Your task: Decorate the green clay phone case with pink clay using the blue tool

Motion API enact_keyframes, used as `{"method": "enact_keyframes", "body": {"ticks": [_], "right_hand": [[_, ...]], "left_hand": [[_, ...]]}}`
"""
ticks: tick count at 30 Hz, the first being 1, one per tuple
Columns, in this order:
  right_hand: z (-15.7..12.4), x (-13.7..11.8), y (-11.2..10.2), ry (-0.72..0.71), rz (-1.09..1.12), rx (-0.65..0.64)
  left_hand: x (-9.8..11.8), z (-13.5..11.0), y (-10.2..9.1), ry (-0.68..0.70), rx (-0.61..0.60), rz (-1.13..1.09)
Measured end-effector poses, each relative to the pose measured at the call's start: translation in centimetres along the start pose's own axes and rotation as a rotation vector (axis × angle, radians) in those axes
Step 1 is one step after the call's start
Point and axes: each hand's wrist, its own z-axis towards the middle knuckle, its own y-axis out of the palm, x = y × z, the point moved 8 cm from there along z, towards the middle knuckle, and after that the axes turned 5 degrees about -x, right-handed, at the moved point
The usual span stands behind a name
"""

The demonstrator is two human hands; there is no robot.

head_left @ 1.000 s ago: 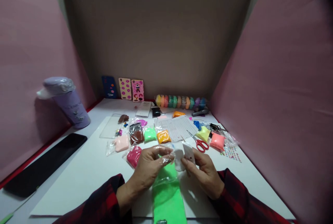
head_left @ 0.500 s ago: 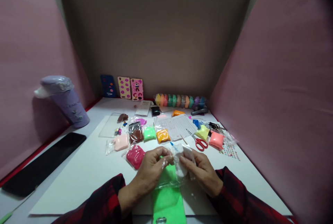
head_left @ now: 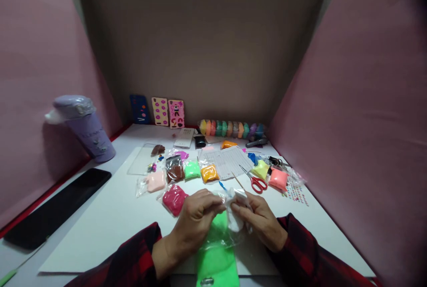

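Observation:
My left hand (head_left: 197, 216) is closed, its fingers pinching a clear plastic bag (head_left: 223, 239) that spreads in front of it. My right hand (head_left: 262, 221) grips the bag's other side, around a soft white lump (head_left: 235, 218) that looks like modelling clay. Below the bag lies a bright green phone case (head_left: 217, 265), with a camera cutout near its lower edge. Just beyond the hands are a small blue-tipped tool (head_left: 223, 185) and a thin wooden stick (head_left: 238, 180). A packet of deep pink clay (head_left: 175, 200) rests beside my left hand.
Red-handled scissors (head_left: 257, 184) and packets of yellow (head_left: 260, 169) and coral clay (head_left: 278, 179) lie to the right. Orange (head_left: 209, 173), green (head_left: 192, 170) and brown packets (head_left: 174, 169) sit ahead. A purple bottle (head_left: 90, 132) and black phone (head_left: 58, 209) occupy the left.
The white lump is more bunched up in my right hand. My left fingers have shifted slightly right along the bag, which hangs a little lower and looser.

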Motion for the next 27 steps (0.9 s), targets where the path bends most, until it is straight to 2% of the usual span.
{"method": "enact_keyframes", "body": {"ticks": [3,8,14,19,27], "right_hand": [[0.0,-0.3,0.0,-0.01,-0.047,0.002],[0.0,-0.3,0.0,-0.03,-0.09,0.003],[0.1,-0.3,-0.2,-0.034,-0.117,0.015],[-0.1,-0.4,-0.6,-0.035,-0.253,0.066],[-0.5,-1.6,0.2,-0.179,-0.404,0.021]], "left_hand": [[0.9,-0.1,0.2,0.081,-0.026,0.111],[0.9,0.0,0.7,0.053,-0.095,0.198],[0.3,0.2,0.4,-0.02,-0.069,0.106],[0.1,0.2,0.3,-0.015,-0.079,0.067],[-1.3,0.2,0.7,-0.233,-0.103,-0.057]]}}
